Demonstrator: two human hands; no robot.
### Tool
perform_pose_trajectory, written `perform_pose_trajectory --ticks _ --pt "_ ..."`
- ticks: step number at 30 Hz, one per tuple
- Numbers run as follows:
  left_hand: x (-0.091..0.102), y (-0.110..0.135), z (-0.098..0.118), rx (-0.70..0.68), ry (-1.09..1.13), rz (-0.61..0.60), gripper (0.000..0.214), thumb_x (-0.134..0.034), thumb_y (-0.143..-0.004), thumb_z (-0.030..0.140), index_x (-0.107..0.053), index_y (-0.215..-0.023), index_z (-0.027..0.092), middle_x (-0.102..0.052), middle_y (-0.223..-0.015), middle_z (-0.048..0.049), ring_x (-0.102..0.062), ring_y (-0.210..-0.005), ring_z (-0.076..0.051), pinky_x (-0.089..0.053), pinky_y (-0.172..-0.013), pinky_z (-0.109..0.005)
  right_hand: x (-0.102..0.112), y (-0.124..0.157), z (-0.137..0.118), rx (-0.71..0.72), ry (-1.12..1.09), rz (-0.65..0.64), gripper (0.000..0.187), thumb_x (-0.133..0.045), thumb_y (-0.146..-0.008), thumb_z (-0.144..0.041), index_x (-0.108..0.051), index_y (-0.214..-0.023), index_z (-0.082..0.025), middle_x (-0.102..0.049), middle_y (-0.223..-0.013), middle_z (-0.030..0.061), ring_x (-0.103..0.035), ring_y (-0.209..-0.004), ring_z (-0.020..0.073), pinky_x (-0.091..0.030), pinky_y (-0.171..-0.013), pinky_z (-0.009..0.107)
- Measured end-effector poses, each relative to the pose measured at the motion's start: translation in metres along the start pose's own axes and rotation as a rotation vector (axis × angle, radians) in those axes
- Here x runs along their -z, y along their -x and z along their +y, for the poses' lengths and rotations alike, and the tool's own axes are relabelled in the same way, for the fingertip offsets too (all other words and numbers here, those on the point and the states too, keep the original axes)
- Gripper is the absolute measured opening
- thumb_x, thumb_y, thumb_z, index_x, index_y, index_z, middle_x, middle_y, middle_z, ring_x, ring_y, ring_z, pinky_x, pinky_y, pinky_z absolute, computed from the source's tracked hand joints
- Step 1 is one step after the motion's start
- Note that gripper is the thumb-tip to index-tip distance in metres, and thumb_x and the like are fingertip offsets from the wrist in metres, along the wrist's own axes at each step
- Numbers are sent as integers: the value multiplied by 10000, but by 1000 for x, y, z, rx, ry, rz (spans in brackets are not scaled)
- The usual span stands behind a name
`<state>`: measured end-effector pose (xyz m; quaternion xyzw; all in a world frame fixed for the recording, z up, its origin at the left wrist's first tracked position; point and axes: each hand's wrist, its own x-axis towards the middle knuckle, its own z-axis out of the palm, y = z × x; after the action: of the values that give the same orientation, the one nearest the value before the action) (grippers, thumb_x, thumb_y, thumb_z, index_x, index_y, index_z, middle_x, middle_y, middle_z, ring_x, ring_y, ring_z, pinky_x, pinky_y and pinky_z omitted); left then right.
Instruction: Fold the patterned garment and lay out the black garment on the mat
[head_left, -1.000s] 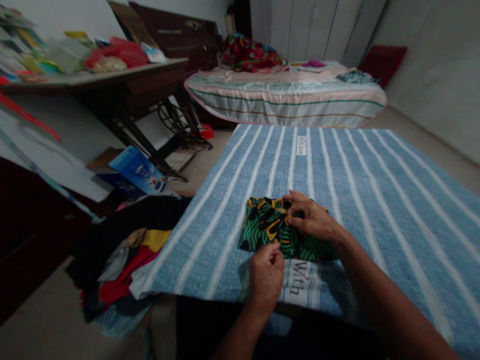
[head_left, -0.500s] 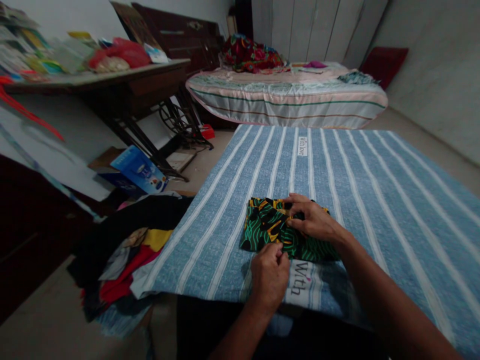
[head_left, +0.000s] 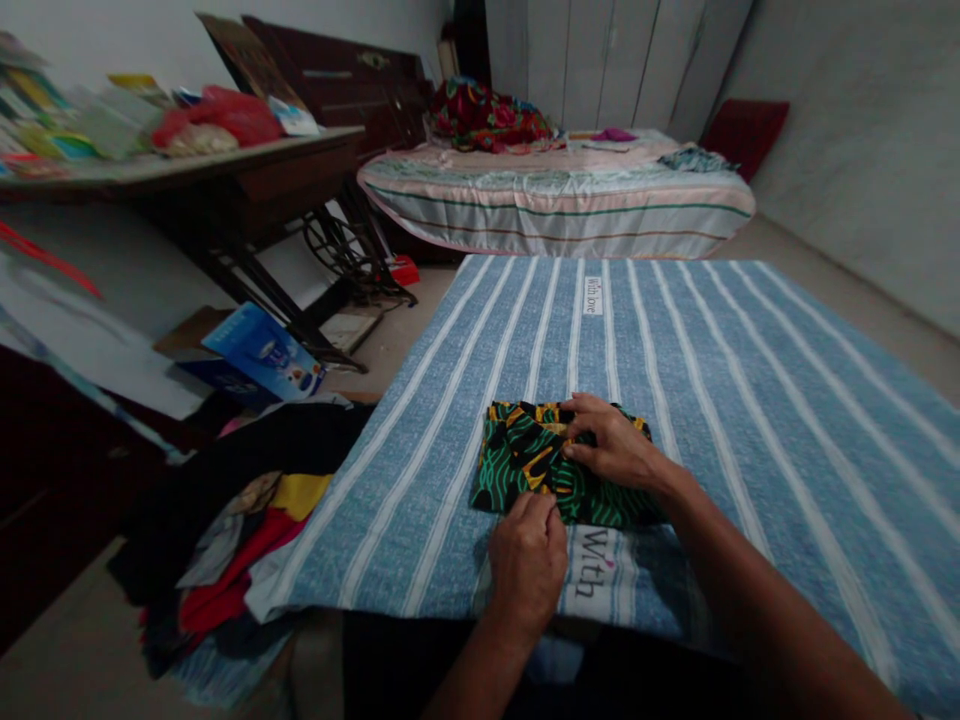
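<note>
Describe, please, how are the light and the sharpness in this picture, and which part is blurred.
Head view: dim light, a soft shadow on the striped cloth near the right forearm; same head view: patterned fabric, left hand and right hand fairly clear, clutter at the far left smeared.

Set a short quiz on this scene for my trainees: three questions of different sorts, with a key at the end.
1. Multiple choice: What does the patterned cloth lie on?
a) the far bed
b) the blue striped cover
c) the heap of clothes

2. True or false: The right hand reaches farther from the person's body than the left hand.

3. Fill in the missing word: The small white label near the cover's far edge reads "With ____".

Key: 1: b; 2: true; 3: love.
</note>
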<state>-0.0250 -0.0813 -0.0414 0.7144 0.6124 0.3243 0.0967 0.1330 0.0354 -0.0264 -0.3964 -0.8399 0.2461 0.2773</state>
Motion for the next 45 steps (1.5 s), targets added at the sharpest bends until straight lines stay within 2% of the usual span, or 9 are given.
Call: perform_pose_trajectory --ticks 8,13,20,25,28,33,36,40,45 --pt "0 -2 -4 -154 -185 90 234 -423 -873 136 -604 -733 182 -565 -672 -26 -567 -628 -133 -462 -607 -235 -3 -3 -5 -15 84 15 73 -658 -729 -174 -698 -783 -204 -627 -1147 94 -503 -1173 278 -362 -1007 469" --pt "0 -6 2 -319 -91 236 199 -448 -858 100 -619 -943 156 -649 -929 -88 -606 -879 -184 -507 -800 -312 -7 -2 -10 -31 146 36 97 -661 -736 -200 -698 -826 -204 -609 -1176 104 -492 -1177 291 -356 -992 481" --pt "-11 -11 -2 -393 -186 173 207 -445 -843 106 -621 -945 148 -675 -1037 -106 -614 -956 -239 -507 -843 -408 12 5 -4 -66 130 184 200 -642 -772 -320 -675 -931 -203 -632 -1101 102 -527 -1120 275 -381 -964 443" --pt "-12 -12 -6 -393 -185 168 233 -423 -837 88 -620 -952 139 -677 -1050 -109 -612 -968 -231 -509 -846 -394 39 22 27 -266 86 344 165 -545 -802 -307 -676 -836 -214 -679 -959 76 -604 -980 252 -454 -871 396" --pt "-14 -12 -6 -391 -191 181 237 -425 -833 81 -619 -958 134 -675 -1056 -113 -606 -979 -235 -507 -849 -395 45 30 41 -387 43 395 198 -521 -787 -304 -685 -841 -207 -695 -938 68 -626 -929 247 -465 -849 394" --pt "-14 -12 -8 -397 -214 189 220 -468 -828 92 -621 -980 136 -653 -1121 -127 -582 -1048 -246 -475 -898 -421 39 28 48 -489 55 277 267 -546 -789 -376 -705 -873 -178 -703 -905 80 -639 -855 232 -473 -766 339" --pt "-12 -13 -8 -404 -233 162 235 -467 -831 93 -615 -1008 140 -627 -1195 -125 -548 -1126 -260 -414 -972 -478 31 23 46 -484 52 241 261 -567 -787 -394 -704 -782 -171 -694 -835 76 -630 -807 213 -461 -734 310" --pt "-10 -18 -6 -381 -267 70 330 -424 -835 82 -569 -1128 129 -569 -1294 -131 -476 -1235 -277 -324 -1036 -548 25 24 41 -464 35 303 195 -563 -778 -292 -654 -639 -189 -682 -863 73 -618 -883 214 -444 -797 316" --pt "-11 -21 -5 -365 -256 16 375 -385 -812 68 -550 -1146 110 -553 -1309 -157 -470 -1248 -276 -359 -1015 -544 22 30 42 -452 127 371 169 -562 -772 -279 -631 -640 -200 -664 -920 75 -592 -962 221 -416 -860 334"
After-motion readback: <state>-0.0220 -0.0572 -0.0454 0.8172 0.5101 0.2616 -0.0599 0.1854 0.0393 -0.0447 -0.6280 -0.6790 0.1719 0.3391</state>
